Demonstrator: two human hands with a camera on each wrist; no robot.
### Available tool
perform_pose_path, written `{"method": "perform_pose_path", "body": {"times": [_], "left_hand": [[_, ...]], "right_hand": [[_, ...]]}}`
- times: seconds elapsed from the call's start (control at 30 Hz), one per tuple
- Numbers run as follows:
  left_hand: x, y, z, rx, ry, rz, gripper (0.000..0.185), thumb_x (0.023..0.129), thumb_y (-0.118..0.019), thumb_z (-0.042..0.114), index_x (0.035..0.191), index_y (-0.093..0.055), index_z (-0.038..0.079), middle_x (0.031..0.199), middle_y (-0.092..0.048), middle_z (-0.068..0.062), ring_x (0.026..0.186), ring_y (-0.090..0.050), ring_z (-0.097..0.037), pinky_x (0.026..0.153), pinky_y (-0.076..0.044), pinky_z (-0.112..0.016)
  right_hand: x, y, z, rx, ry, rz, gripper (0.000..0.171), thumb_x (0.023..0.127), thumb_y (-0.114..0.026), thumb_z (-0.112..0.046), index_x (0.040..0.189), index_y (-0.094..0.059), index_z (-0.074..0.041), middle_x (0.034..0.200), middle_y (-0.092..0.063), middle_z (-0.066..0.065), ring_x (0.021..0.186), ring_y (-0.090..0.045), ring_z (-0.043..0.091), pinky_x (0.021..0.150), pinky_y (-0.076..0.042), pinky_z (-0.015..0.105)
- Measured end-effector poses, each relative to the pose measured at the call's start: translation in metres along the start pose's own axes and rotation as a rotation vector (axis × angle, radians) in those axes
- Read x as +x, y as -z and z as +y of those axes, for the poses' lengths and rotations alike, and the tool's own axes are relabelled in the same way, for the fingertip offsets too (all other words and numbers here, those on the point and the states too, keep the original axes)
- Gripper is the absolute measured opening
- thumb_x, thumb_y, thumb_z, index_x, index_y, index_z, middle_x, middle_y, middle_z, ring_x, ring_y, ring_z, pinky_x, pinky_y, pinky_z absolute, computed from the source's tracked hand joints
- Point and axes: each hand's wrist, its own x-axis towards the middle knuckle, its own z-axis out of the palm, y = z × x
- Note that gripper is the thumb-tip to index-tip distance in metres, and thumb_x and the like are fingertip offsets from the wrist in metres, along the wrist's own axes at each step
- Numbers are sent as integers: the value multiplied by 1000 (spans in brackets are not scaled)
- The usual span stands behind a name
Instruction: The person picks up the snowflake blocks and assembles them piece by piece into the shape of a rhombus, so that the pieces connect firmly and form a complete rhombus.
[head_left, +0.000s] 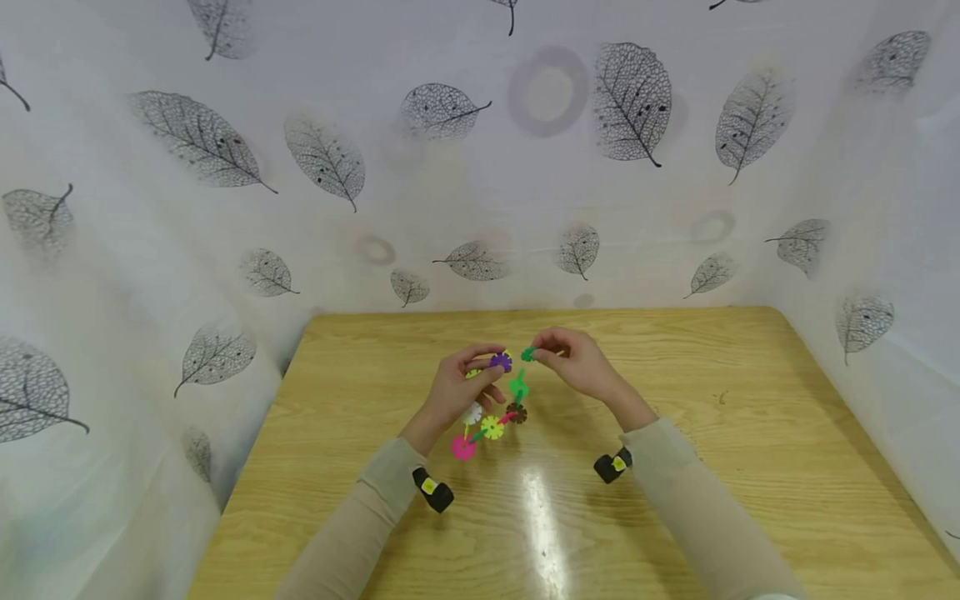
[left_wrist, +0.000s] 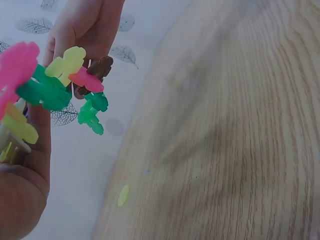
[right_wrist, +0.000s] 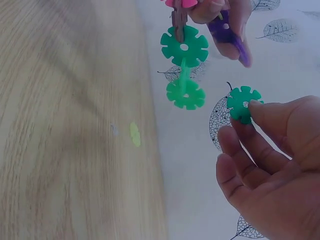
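Note:
My left hand (head_left: 453, 385) pinches a purple notched plastic disc (head_left: 501, 361) between thumb and fingers. From that hand hangs a curved chain of interlocked snowflake discs. It includes a white disc (head_left: 473, 412), a pink disc (head_left: 463, 448), a yellow disc (head_left: 492, 427) and a brown disc (head_left: 517, 412). Light green disc (right_wrist: 185, 94) forms the chain's loose end, joined edge-on to others below a darker green one (right_wrist: 184, 46). Held by thumb and forefinger of my right hand (head_left: 581, 364) is a single green disc (right_wrist: 244, 102), apart from the chain.
A wooden table (head_left: 712, 467) spreads beneath both hands. On it lies a loose yellow-green disc (right_wrist: 135, 135). White cloth (head_left: 465, 192) with a leaf print hangs behind the table and at both sides. Black wrist cameras (head_left: 433, 490) are strapped at the sleeve cuffs.

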Motion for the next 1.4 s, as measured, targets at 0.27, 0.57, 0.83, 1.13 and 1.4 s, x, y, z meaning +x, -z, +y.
{"method": "perform_pose_path", "body": {"times": [0.27, 0.57, 0.83, 1.13, 1.4], "left_hand": [[0, -2, 3, 9, 10, 0, 35, 97, -65, 13, 132, -61, 11, 109, -73, -17, 61, -72, -19, 53, -60, -32], [1, -2, 2, -13, 13, -16, 35, 97, -65, 13, 132, -61, 9, 103, -75, -11, 62, -72, -20, 54, -60, -31], [2, -3, 3, -22, 15, -33, 35, 98, -65, 13, 132, -61, 10, 103, -75, -11, 63, -72, -20, 54, -60, -32], [3, -4, 2, -35, 18, -74, 39, 99, -62, 12, 136, -56, 2, 105, -74, -12, 65, -73, -20, 55, -61, -32], [3, -5, 1, -41, 32, -80, 44, 99, -62, 13, 138, -52, -4, 115, -68, -27, 66, -73, -19, 54, -60, -31]], "right_hand": [[0, 1, -6, 8, 30, -26, 10, 99, -64, -18, 106, -69, -13, 102, -72, 2, 94, -67, 30, 76, -56, 37], [0, 0, -13, 10, 38, -39, 11, 98, -65, -20, 107, -69, -14, 104, -71, 3, 94, -66, 25, 77, -56, 37], [1, 0, -17, 16, 22, -37, 13, 99, -63, -24, 108, -69, -15, 103, -70, 1, 92, -66, 28, 77, -56, 38], [1, 0, -18, 50, 3, -44, 14, 98, -65, -19, 109, -70, -13, 103, -72, 3, 94, -68, 19, 83, -58, 39], [1, -2, -17, 122, 5, -56, 15, 98, -64, -18, 108, -69, -8, 102, -71, 9, 93, -71, 22, 87, -58, 44]]}}
